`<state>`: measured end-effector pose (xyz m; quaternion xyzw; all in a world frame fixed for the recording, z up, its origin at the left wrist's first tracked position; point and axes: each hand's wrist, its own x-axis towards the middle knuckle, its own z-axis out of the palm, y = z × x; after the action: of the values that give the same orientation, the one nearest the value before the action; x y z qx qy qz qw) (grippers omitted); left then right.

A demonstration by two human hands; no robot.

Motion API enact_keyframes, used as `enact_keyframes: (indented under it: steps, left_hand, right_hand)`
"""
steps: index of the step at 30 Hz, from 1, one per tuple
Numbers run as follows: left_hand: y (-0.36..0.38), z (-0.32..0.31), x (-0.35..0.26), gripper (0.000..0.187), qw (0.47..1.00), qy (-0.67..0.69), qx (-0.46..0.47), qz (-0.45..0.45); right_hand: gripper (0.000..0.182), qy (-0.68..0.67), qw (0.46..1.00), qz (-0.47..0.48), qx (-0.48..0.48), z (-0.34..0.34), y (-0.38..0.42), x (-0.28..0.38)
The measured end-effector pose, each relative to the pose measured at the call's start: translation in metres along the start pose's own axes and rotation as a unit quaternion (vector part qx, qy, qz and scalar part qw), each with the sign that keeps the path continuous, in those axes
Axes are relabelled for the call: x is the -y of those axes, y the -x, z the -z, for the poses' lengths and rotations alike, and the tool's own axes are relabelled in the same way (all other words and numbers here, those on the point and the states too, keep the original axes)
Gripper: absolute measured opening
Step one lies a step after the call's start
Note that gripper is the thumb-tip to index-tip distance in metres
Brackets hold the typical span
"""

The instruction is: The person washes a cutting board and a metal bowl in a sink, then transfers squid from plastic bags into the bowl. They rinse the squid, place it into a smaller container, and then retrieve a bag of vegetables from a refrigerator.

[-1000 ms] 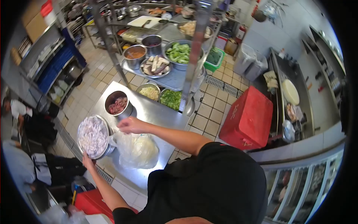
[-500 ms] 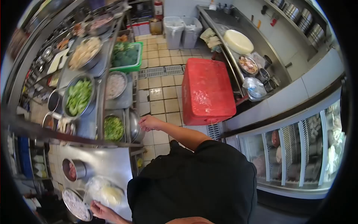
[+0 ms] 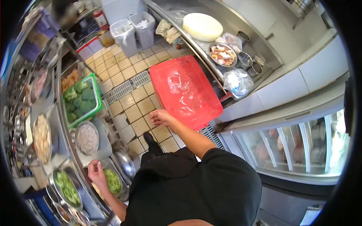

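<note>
My left hand (image 3: 97, 173), fingers loosely bent and nothing visible in it, hangs over the edge of the steel shelving on the left. Beside it on the lower shelf is a container of chopped greens (image 3: 112, 180); farther up stands a bowl of pale minced food (image 3: 87, 138). To its left is a bowl of green vegetable pieces (image 3: 67, 189). My right hand (image 3: 160, 118) is in front of my body above the tiled floor, fingers slightly curled and apart, holding nothing visible. Close by, on the right, is a large box with a red lid (image 3: 188, 90).
A green-rimmed tray of broccoli (image 3: 81, 101) is on the left shelf. Two grey bins (image 3: 124, 37) stand at the back. Along the right runs a steel sink counter (image 3: 260, 49) with a bowl of cut food (image 3: 223, 55). A glass-door fridge (image 3: 290, 145) is at lower right.
The view has moved forward and turned. My left hand has left the steel table with the pot and bag and is now by the shelving. My right hand is now nearer the red box.
</note>
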<state>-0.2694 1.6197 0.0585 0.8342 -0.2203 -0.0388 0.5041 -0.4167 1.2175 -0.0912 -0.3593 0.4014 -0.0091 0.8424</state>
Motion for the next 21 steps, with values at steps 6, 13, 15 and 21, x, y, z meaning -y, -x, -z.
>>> enact_keyframes:
  steps: [6,13,15,21]
  left_hand:
    - [-0.185,-0.074,0.008,0.008,0.995,0.020,0.101,-0.020]
    - [-0.388,-0.181,-0.055,0.012,0.960,-0.046,0.237,-0.139]
    - [-0.437,-0.214,-0.071,0.012,0.950,-0.039,0.269,-0.156]
    - [-0.569,-0.327,-0.071,0.016,0.919,-0.058,0.369,-0.128]
  right_hand:
    - [0.016,-0.089,0.986,0.026,-0.138,0.078,-0.054,0.064]
    - [0.014,-0.201,0.936,0.155,-0.244,0.109,-0.058,0.177]
    - [0.019,-0.245,0.904,0.221,-0.272,0.106,-0.059,0.212]
    - [0.009,-0.254,0.830,0.365,-0.336,0.150,-0.099,0.321]
